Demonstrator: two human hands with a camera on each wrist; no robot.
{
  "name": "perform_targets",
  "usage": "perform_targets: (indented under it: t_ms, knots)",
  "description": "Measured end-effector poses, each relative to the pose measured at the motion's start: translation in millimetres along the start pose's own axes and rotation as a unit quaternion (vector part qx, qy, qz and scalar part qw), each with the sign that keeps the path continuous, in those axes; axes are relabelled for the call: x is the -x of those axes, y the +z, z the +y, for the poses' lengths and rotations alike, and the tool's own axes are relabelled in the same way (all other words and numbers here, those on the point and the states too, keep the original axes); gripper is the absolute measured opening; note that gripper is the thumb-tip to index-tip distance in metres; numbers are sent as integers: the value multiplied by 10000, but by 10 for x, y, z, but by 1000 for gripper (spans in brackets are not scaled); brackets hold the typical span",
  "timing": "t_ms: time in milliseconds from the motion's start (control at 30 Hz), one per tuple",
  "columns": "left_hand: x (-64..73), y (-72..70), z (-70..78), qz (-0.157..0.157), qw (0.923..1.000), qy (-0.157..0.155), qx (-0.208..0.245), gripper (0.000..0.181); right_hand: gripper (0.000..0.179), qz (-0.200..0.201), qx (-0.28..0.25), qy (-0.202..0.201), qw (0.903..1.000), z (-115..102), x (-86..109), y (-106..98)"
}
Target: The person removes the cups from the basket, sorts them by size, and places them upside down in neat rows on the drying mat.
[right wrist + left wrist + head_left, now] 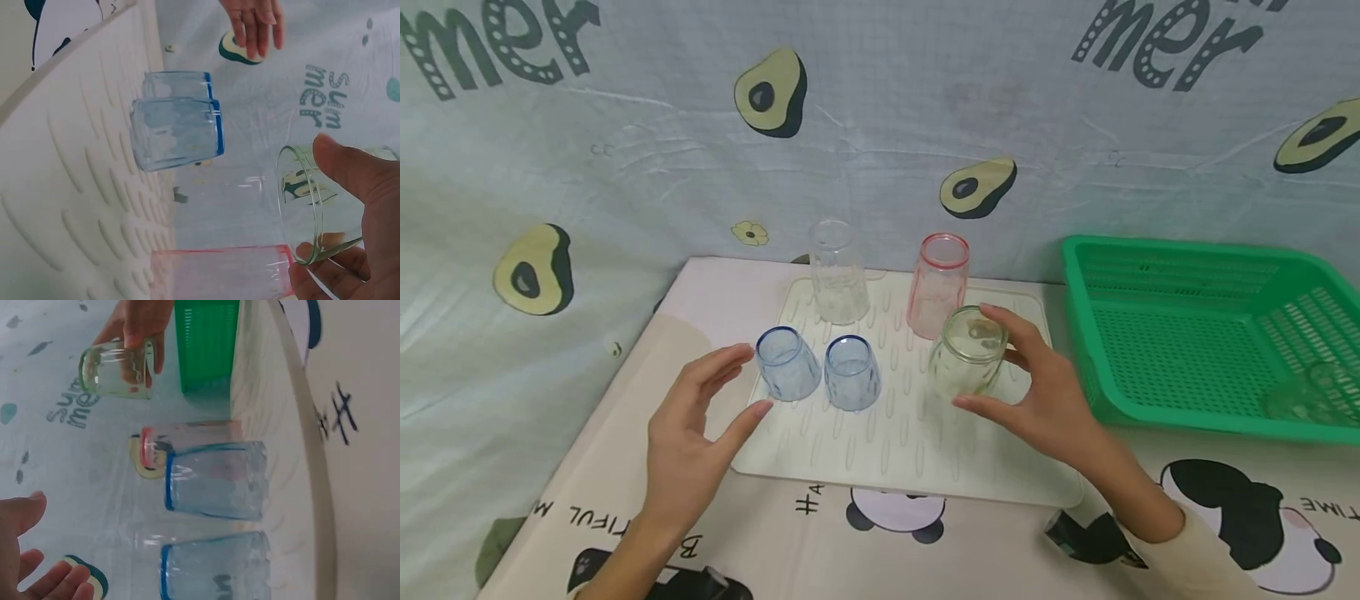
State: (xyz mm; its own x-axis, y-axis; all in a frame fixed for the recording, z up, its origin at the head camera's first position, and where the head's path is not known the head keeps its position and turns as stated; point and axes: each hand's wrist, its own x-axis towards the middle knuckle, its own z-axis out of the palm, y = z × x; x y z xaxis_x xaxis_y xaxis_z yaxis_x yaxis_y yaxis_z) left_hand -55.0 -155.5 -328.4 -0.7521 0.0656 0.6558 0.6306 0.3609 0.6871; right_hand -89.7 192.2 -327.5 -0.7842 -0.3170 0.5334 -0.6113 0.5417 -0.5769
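My right hand (1045,400) grips a pale green-tinted glass (968,357) between thumb and fingers. In the left wrist view that green-tinted glass (119,372) is held up, apart from the white ridged drying mat (887,462). My left hand (692,442) holds nothing; its thumb and fingers are spread beside the left blue-rimmed glass (790,371), higher than its rim. Another blue-rimmed glass (852,379) stands close to its right. Behind them on the mat stand a tall clear glass (839,287) and a tall pink-rimmed glass (937,292).
A green plastic basket (1081,342) stands right of the mat, with clear glassware (1311,396) lying in its right part. Behind the table hangs a pale sheet (865,125) printed with avocados. The tablecloth (985,558) has panda prints.
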Motion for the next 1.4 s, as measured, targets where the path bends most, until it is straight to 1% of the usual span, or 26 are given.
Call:
perform_targets:
  t_ms: [67,133,200,233,300,433,467,533,600,667,700,733,800,867,933,1033,1233,1267,1333,1400]
  knots:
    - [66,-54,-61,-42,9991,-253,-323,74,103,3,-39,61,10000,0,-14,24]
    - [132,-100,-124,-121,9970,-548,-538,72,103,-20,-139,164,9998,-2,-27,54]
    - [192,-138,-204,-224,9948,-771,-630,69,101,-78,-276,270,9992,2,-39,97]
    - [223,-154,-250,-305,9935,-884,-648,68,101,-108,-354,307,9988,8,-43,124]
    - [280,-181,-340,-497,9902,-1195,-532,64,100,-170,-499,386,9979,31,-46,187]
    - [397,-238,-542,-871,9819,-1676,-125,57,99,-280,-688,546,9957,88,-42,329]
    - [428,-253,-590,-958,9797,-1760,-98,55,98,-304,-725,582,9952,105,-39,367]
    - [487,-280,-685,-1140,9755,-1851,-336,54,97,-340,-815,670,9938,132,-23,432]
    - [534,-296,-767,-1330,9719,-1787,-755,56,95,-336,-886,729,9928,165,5,486]
    - [555,-301,-839,-1507,9692,-1529,-1206,60,95,-318,-933,783,9920,199,29,528]
    - [556,-302,-867,-1566,9686,-1382,-1349,61,95,-302,-946,815,9917,212,40,548]
    - [555,-301,-888,-1616,9690,-1222,-1412,63,95,-295,-953,832,9915,230,49,568]
    - [548,-295,-915,-1696,9709,-961,-1388,64,95,-312,-955,848,9913,268,60,611]
    - [540,-290,-927,-1762,9711,-825,-1381,63,95,-340,-959,860,9911,309,68,658]
    - [540,-282,-924,-1819,9705,-783,-1376,61,95,-367,-973,856,9909,351,81,702]
    - [546,-270,-912,-1860,9689,-806,-1422,61,96,-353,-1017,836,9907,397,104,753]
    - [539,-261,-902,-1912,9660,-816,-1536,61,95,-291,-1181,870,9888,430,150,804]
    - [536,-262,-904,-1920,9656,-805,-1555,60,95,-289,-1199,876,9885,428,153,810]
    - [531,-267,-908,-1929,9653,-802,-1569,60,93,-318,-1194,855,9887,340,128,786]
    - [530,-274,-904,-1928,9649,-812,-1590,58,93,-330,-1201,822,9888,333,124,805]
